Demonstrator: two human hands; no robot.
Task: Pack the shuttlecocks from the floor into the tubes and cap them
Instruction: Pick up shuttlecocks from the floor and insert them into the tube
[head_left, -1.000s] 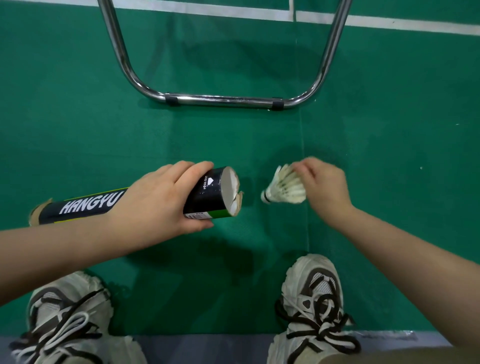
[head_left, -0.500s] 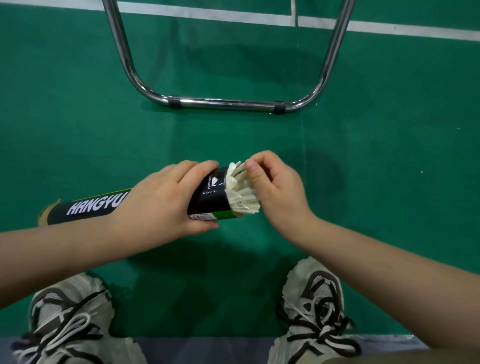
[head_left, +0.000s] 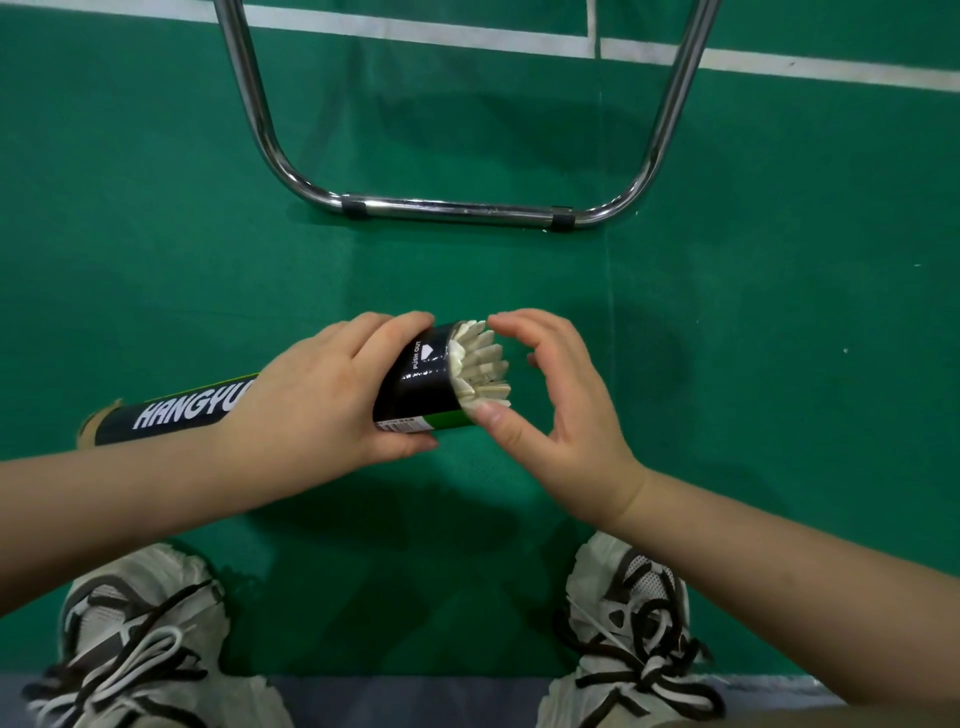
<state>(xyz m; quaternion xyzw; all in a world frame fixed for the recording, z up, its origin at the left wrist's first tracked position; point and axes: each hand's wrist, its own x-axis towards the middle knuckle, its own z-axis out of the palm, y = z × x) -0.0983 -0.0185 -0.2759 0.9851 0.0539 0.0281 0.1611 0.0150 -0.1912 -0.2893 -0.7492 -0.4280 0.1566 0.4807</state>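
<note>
The left grip (head_left: 322, 395) is clasping the tube (head_left: 415, 384), steadying the mouth just beyond it; the right grip (head_left: 561, 405), half-curled, is pinching the protruding shuttlecock (head_left: 483, 364) feathers, likely to ease them in

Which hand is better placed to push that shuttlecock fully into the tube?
The right hand: its thumb and forefinger sit either side of the white feathered shuttlecock jutting from the open end. The left hand is wrapped round the black cardboard tube, likely steadying it.
</note>
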